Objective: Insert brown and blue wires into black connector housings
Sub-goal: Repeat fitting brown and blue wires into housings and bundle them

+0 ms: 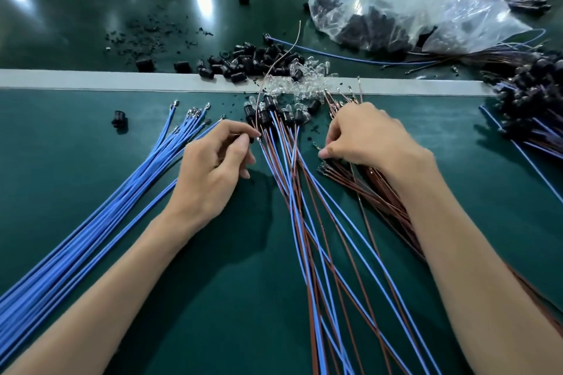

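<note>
Fingers (243, 138) of the left hand (213, 167) pinch a small black housing (251, 140); the right hand (368, 137) picks at a brown wire (318, 148).

From the left fingertips a raised brown wire (275, 65) curves up and away, so that housing looks part-loaded, though the piece is too small to be sure. The right thumb and forefinger (327, 153) are curled together on the metal tip of a wire from the loose brown bundle (374, 192) under that palm. That tip lies just right of the left fingertips and points toward them, its length trailing back under the right wrist. The right hand is nearer, so a short leftward carry would likely meet the housing. Spare blue wires (122, 201) fan out left of the left hand.
</note>
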A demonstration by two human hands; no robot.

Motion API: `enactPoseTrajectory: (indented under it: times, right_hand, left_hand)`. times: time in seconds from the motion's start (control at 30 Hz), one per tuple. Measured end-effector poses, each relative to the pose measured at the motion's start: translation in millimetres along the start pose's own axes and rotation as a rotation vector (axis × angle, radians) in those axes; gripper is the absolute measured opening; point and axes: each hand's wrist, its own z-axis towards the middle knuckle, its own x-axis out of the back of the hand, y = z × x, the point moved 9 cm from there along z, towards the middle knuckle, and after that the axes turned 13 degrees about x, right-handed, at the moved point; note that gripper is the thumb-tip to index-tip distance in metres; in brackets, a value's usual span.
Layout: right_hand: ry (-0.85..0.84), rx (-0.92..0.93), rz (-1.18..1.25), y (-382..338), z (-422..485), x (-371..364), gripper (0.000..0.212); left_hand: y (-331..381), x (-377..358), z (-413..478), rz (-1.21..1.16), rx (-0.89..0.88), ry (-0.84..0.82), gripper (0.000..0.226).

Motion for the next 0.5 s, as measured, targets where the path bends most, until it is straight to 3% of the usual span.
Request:
enactPoseTrajectory:
  times: [0.4,0.5]
  right_hand:
    - [-0.166,0.024,-0.022,15,6,-9,0.016]
    - [-0.038,0.069,0.213,2,3,11,0.028]
  left_hand:
    - [4,-3,-2,0.04,-0.031,-0.024,0.015]
    - [8,-3,-4,0.02,-0.067,-0.032,0.016]
